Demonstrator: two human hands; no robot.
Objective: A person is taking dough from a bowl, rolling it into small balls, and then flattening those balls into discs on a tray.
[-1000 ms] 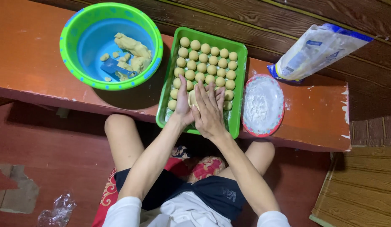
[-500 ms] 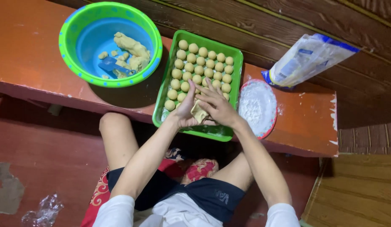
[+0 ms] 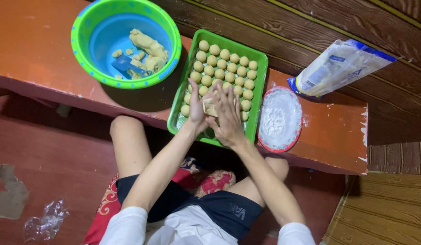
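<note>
Head view looks straight down on a low orange desk (image 3: 47,50). Both hands meet over the near end of a green tray (image 3: 260,61) at the middle of the frame. The left hand (image 3: 197,109) and right hand (image 3: 228,119) press palm to palm on a pale dough piece (image 3: 210,108), fingers straight, so each grip is closed flat on it rather than curled. Rows of dough balls (image 3: 226,68) fill the tray at 12 o'clock from the hands. A green-and-blue bowl (image 3: 83,27) with dough lumps (image 3: 149,47) and a blue scraper (image 3: 125,65) sits at 10 o'clock. A red-rimmed plate (image 3: 279,146) of white flour touches the tray's edge at 3 o'clock, and a flour bag (image 3: 337,66) lies at 2 o'clock.
</note>
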